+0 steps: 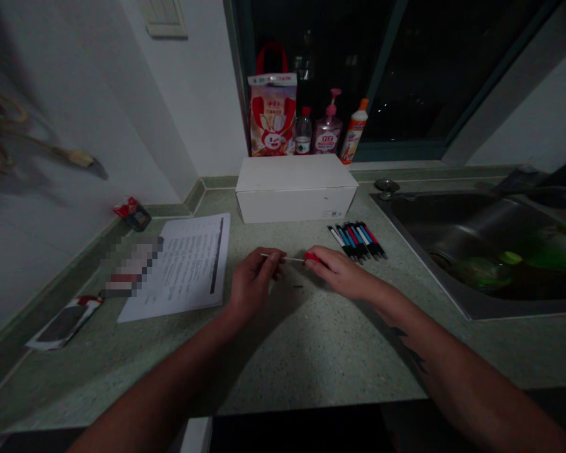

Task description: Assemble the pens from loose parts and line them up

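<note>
My left hand (252, 280) is closed in a pinch on a thin white pen refill (283, 257) that runs to the right. My right hand (337, 272) is closed on a red pen part (312, 256) at the refill's other end. Both hands hover just above the speckled green countertop (311, 352), in front of a white cardboard box (295, 187). A small dark piece (297, 287) lies on the counter between my hands. A row of several red, blue and black pens (357, 240) lies to the right of my right hand.
A printed sheet of paper (183, 264) lies to the left. A steel sink (490, 248) holding green items fills the right. A bag (272, 116) and three bottles (327, 129) stand behind the box. A flat packet (66, 321) and a small red pack (132, 212) lie by the left wall.
</note>
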`<state>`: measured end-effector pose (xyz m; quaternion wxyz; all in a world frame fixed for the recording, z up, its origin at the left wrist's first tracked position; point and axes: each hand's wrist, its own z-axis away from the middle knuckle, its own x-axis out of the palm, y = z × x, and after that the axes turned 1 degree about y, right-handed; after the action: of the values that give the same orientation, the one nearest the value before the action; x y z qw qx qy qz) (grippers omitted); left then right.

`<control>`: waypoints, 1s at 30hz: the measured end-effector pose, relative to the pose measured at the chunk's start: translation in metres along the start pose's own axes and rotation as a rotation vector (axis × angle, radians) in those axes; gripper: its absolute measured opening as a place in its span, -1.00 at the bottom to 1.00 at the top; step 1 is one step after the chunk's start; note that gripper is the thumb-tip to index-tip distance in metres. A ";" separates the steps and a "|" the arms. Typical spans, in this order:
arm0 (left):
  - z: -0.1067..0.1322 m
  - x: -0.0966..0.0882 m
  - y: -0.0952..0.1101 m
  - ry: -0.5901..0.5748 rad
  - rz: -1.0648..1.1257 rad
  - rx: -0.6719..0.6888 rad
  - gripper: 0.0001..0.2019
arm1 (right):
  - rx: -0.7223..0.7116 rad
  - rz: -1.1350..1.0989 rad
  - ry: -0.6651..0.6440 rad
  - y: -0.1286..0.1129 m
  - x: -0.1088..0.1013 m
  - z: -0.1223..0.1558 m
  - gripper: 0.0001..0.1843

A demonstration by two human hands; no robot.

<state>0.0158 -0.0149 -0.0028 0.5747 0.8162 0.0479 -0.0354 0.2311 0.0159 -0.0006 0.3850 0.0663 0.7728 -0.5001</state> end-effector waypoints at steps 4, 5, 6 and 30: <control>-0.001 -0.002 0.006 0.052 0.034 0.036 -0.73 | -0.009 0.081 -0.017 -0.003 -0.001 0.002 -0.74; 0.000 -0.002 0.007 0.058 0.032 0.042 -0.73 | -0.009 0.088 -0.023 -0.003 -0.001 0.002 -0.74; 0.000 -0.002 0.007 0.067 0.028 0.051 -0.74 | -0.010 0.094 -0.026 -0.004 0.000 0.002 -0.75; -0.001 0.000 0.000 -0.197 -0.086 0.028 -0.75 | -0.050 0.106 -0.062 -0.007 0.016 0.003 -0.78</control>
<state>0.0158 -0.0142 -0.0028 0.5633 0.8138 0.0255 -0.1409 0.2185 0.0054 -0.0072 0.4363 0.0822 0.7680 -0.4615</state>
